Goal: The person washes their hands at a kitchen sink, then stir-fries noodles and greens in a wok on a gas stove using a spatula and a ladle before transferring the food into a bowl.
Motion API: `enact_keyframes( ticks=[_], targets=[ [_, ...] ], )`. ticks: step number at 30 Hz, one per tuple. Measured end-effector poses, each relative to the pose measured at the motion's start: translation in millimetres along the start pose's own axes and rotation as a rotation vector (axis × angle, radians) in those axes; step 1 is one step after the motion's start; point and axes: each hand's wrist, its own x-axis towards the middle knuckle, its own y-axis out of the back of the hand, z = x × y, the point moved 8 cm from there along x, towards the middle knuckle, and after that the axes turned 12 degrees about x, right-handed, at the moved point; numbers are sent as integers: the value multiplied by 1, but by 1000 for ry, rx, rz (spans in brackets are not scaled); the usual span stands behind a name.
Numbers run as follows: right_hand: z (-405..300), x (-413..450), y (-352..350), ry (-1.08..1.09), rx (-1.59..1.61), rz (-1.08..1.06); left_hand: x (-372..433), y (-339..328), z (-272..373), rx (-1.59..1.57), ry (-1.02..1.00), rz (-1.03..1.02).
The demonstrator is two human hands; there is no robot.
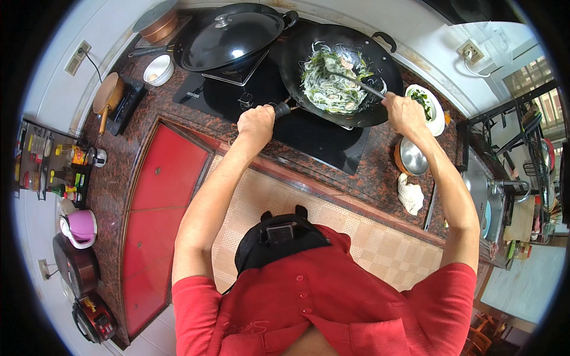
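Observation:
My left hand (257, 122) is closed around the black handle of a large dark wok (291, 80) on the right side of a black glass cooktop (311, 144). White noodle-like strands mixed with leafy greens (329, 91) and a few pinkish pieces lie in the wok. My right hand (404, 112) grips the upper end of a long-handled metal spatula (358, 83), whose blade is down among the food and mostly hidden. To the right of the wok, beside my right hand, stands a white oval dish (438, 116) holding dark chopped greens (421, 101).
A lidded black wok (231, 40) stands on the left burner, near a white bowl (159, 70). A metal bowl (413, 156) and a crumpled white cloth (409, 196) lie at right, before the sink (474, 178). Far left are a small pan (108, 93) and a spice rack (49, 164).

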Motion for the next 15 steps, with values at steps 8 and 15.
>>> enact_keyframes(
  ticks=[8, 15],
  targets=[
    [33, -35, 17, -80, -120, -62, -1, -4, -5, 14, -5, 10],
    [-18, -33, 89, 80, -81, -231, 0, -5, -4, 24, -11, 34]
  ],
)
